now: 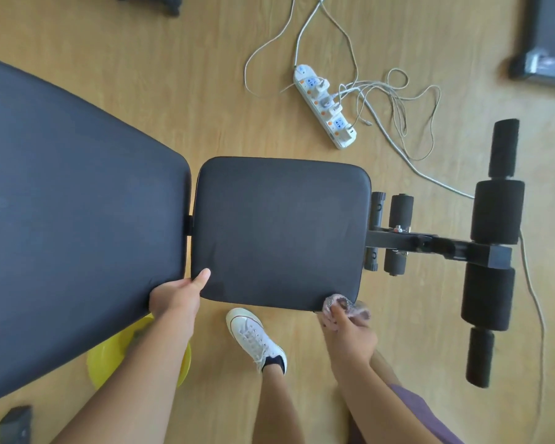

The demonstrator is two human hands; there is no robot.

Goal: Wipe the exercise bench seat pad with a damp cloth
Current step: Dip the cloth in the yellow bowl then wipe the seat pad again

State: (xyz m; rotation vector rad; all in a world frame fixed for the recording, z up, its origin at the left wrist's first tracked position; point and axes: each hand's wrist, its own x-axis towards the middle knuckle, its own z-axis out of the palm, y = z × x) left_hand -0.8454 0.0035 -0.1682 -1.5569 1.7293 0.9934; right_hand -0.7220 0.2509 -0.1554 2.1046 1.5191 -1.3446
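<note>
The black seat pad (279,232) of the exercise bench fills the middle of the view, with the larger black back pad (71,213) to its left. My left hand (178,294) grips the near left corner of the seat pad, thumb resting on top. My right hand (350,331) is closed on a bunched pinkish cloth (335,307), which touches the near right corner of the seat pad at its edge.
Black foam rollers (497,213) on the bench frame stick out to the right. A white power strip (324,107) with tangled cables lies on the wooden floor beyond. A yellow basin (109,357) sits under the back pad. My white shoe (253,338) stands near the seat.
</note>
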